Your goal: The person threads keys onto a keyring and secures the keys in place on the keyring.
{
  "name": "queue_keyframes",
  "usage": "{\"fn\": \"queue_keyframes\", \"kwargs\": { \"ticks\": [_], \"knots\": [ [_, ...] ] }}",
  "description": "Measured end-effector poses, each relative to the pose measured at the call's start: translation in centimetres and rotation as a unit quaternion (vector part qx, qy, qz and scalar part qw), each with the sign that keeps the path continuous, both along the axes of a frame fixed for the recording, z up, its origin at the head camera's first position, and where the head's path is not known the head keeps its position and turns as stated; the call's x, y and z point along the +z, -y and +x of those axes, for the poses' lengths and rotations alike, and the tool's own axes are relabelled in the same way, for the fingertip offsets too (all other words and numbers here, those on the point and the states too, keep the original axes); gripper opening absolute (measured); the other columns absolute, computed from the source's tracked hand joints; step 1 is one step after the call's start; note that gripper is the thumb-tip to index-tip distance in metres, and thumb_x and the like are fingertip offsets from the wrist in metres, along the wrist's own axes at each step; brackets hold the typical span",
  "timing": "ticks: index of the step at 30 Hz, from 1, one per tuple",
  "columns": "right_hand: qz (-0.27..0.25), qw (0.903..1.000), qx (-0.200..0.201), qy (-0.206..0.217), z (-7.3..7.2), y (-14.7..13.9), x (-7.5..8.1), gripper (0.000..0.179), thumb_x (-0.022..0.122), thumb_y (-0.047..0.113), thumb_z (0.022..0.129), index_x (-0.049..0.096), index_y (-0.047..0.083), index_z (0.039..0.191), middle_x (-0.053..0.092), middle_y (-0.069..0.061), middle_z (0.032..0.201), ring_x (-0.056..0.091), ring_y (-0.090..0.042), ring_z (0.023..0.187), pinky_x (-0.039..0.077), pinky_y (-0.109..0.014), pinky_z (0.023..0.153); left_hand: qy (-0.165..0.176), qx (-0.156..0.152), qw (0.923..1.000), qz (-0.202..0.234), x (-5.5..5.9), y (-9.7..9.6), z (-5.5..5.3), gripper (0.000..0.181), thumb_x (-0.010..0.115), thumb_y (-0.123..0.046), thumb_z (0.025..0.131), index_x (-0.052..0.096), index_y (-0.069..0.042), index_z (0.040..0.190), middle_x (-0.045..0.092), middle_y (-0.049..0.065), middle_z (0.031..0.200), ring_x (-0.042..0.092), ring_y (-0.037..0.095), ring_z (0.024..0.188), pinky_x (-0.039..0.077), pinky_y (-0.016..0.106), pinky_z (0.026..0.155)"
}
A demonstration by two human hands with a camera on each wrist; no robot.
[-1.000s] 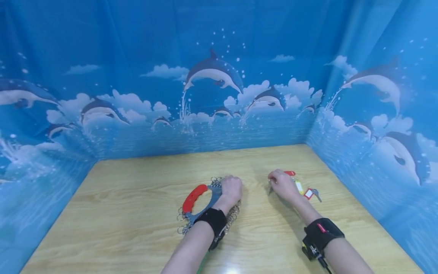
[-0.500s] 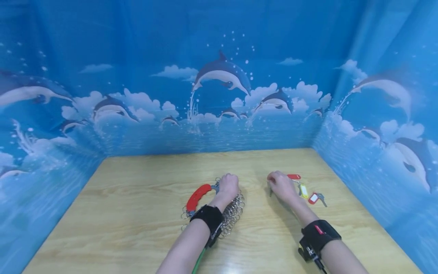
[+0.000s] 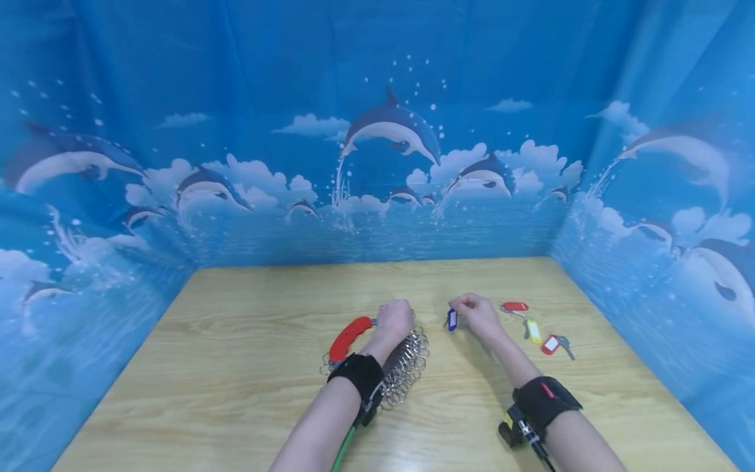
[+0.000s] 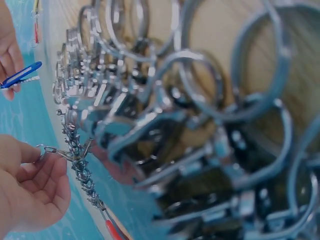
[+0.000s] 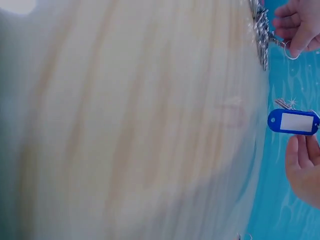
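Observation:
A large key holder has a red grip [image 3: 349, 337] and a metal frame hung with many silver snap hooks [image 3: 409, 367] and split rings. My left hand [image 3: 395, 321] is over its far side and pinches one hook's split ring [image 4: 40, 152] between thumb and finger, plain in the left wrist view. My right hand [image 3: 479, 316] holds a blue key tag [image 5: 295, 122] with a white label, raised off the table, a short way right of the holder. A silver key [image 5: 282, 103] hangs with that tag. The tag's own ring is mostly hidden at the fingertips.
To the right of my right hand lie a red tag [image 3: 515, 306], a yellow tag [image 3: 533, 332] and another red tag [image 3: 550, 345], with keys. The wooden table [image 3: 265, 314] is bordered by a blue dolphin-print curtain [image 3: 283, 131] at back and sides.
My right hand has moved left, toward the key holder, and the blue tag has come into sight at its fingers. More hooks show to the right of my left hand.

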State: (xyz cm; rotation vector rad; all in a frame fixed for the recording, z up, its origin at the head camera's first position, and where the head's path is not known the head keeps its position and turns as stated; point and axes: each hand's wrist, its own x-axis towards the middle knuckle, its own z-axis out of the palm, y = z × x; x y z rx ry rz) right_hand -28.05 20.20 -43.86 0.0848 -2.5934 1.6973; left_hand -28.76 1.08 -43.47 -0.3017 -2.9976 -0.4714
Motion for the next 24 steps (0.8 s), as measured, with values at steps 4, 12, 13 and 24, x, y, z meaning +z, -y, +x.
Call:
{"fn": "queue_keyframes", "kwargs": {
  "ticks": [4,12,13,24],
  "knots": [
    [-0.063,0.9976,0.005,0.027,0.0,0.5,-0.2,0.02,0.053,0.009,0.091,0.056,-0.008,0.101,0.061,-0.017,0.098,0.06,-0.02,0.081,0.049,-0.034,0.078,0.013,0.004,0.9992,0.037,0.0,-0.2,-0.1,0.025,0.056,-0.012,0.087,0.057,-0.008,0.063,0.062,0.008,0.07,0.062,0.024,0.069,0.048,0.038,0.064],
    [0.008,0.9998,0.0,0.02,-0.3,1.7,0.0,0.016,0.053,0.011,0.091,0.058,-0.004,0.095,0.061,-0.016,0.088,0.055,-0.018,0.07,0.044,-0.029,0.065,-0.065,-0.025,0.9962,-0.051,-0.1,-0.3,-0.1,0.01,0.067,-0.015,0.081,0.062,-0.01,0.074,0.057,0.004,0.07,0.059,0.021,0.071,0.048,0.035,0.06],
    [0.018,0.9997,0.001,0.018,-0.4,1.8,0.0,0.016,0.053,0.011,0.091,0.058,-0.003,0.095,0.061,-0.014,0.086,0.056,-0.019,0.07,0.044,-0.03,0.066,-0.075,-0.03,0.9944,-0.068,-0.1,-0.3,0.1,0.006,0.068,-0.016,0.08,0.065,-0.01,0.079,0.058,0.004,0.073,0.059,0.021,0.074,0.048,0.035,0.061],
    [0.064,0.9976,0.024,-0.009,0.0,2.9,-0.5,0.01,0.055,0.009,0.087,0.058,-0.001,0.089,0.058,-0.01,0.071,0.045,-0.012,0.048,0.042,-0.028,0.055,-0.139,-0.068,0.9734,-0.169,-0.8,-0.5,0.5,0.008,0.064,-0.012,0.082,0.07,-0.011,0.087,0.054,0.006,0.082,0.053,0.019,0.078,0.047,0.029,0.064]
  ]
}}
